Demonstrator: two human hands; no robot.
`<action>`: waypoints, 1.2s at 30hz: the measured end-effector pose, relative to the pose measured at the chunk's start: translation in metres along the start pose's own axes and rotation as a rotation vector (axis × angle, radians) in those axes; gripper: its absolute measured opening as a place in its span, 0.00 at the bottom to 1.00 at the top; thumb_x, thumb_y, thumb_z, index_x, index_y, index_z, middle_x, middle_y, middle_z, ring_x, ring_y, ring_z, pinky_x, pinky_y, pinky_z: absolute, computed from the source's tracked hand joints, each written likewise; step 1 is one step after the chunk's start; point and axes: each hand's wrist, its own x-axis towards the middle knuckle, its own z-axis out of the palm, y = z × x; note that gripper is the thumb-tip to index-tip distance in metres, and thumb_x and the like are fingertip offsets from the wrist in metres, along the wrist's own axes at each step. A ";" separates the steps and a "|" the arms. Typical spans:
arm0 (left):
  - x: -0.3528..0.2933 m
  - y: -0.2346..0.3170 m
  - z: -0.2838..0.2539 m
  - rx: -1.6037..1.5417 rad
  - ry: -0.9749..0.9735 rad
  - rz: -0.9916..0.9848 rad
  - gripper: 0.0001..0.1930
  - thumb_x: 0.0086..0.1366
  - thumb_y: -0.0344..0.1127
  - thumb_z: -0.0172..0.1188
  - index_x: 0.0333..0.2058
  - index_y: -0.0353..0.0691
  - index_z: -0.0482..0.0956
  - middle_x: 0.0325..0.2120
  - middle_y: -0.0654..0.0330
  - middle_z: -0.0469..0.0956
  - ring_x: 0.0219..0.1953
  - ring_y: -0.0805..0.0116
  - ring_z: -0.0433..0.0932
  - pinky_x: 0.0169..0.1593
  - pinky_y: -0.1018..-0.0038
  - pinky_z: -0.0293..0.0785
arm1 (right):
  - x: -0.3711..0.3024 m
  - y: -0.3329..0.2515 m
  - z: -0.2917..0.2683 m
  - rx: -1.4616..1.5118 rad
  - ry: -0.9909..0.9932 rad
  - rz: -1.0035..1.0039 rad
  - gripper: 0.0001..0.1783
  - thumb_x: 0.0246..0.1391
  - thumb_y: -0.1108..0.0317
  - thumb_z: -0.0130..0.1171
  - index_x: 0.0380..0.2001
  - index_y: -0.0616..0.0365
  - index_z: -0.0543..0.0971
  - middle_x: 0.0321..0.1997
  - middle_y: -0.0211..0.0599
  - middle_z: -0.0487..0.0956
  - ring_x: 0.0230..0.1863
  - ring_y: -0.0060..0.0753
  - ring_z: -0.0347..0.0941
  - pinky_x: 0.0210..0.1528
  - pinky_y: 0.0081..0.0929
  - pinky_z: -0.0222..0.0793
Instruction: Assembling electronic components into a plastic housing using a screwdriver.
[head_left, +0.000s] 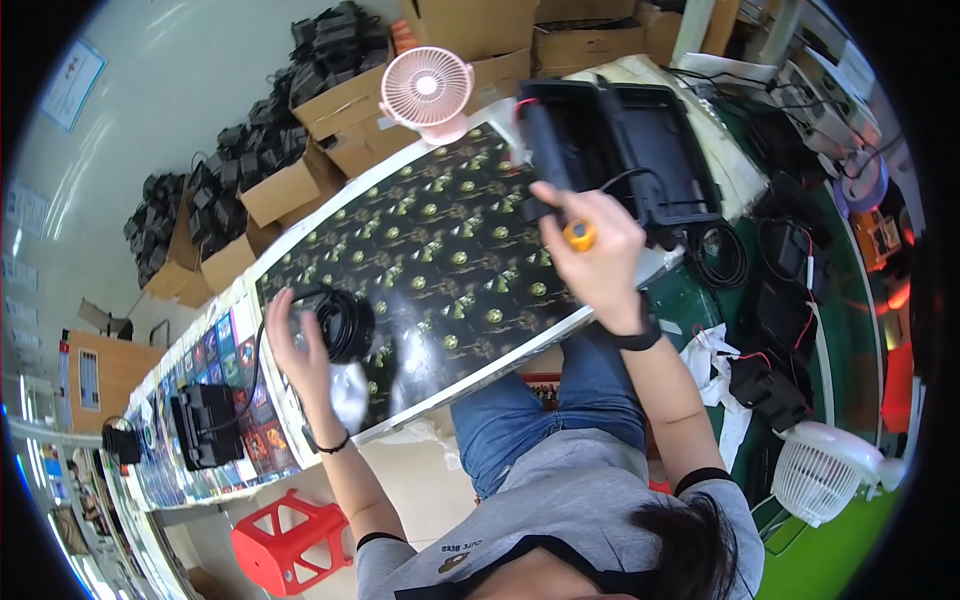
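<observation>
My right hand [598, 255] is closed around a screwdriver [578, 236]. Its orange handle end shows below the thumb, while the shaft is hidden. Right by those fingers stands an opened black plastic case [660, 130], its two halves spread apart, with a thin black cable running inside. My left hand [300, 350] is upright at the table's left part, fingers stretched and thumb apart. Just beside it lies a coil of black cable [345, 328]. From the coil a strand passes by the hand toward a black box [207, 425] on the left.
Dark patterned mat [450, 250] covers the table. A pink fan [427, 90] stands at its far edge. Open cartons [290, 185] with black units lie beyond. At right are a cable coil [718, 255], black units [770, 390] and a white fan [825, 475]. A red stool [290, 545] stands lower left.
</observation>
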 end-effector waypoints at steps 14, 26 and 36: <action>-0.008 0.147 0.118 -1.009 -0.006 -0.127 0.44 0.63 0.51 0.58 0.70 0.36 0.48 0.67 0.49 0.53 0.67 0.56 0.57 0.70 0.62 0.48 | 0.001 -0.033 -0.055 0.262 -0.851 -0.066 0.20 0.56 0.57 0.63 0.50 0.51 0.80 0.53 0.47 0.77 0.42 0.50 0.80 0.46 0.35 0.78; -0.021 0.153 0.116 -0.915 -0.066 -0.173 0.40 0.68 0.48 0.54 0.71 0.36 0.48 0.67 0.48 0.55 0.67 0.56 0.59 0.70 0.63 0.50 | 0.140 0.282 -0.153 -0.834 -0.054 0.550 0.14 0.56 0.55 0.59 0.36 0.51 0.85 0.38 0.49 0.83 0.42 0.55 0.81 0.45 0.46 0.77; -0.081 0.099 0.084 -0.337 0.097 -0.216 0.24 0.73 0.30 0.46 0.65 0.33 0.57 0.65 0.51 0.61 0.66 0.56 0.63 0.68 0.64 0.56 | 0.099 0.432 -0.248 -1.244 -0.446 0.913 0.16 0.59 0.63 0.53 0.48 0.51 0.82 0.74 0.55 0.53 0.72 0.57 0.54 0.63 0.46 0.67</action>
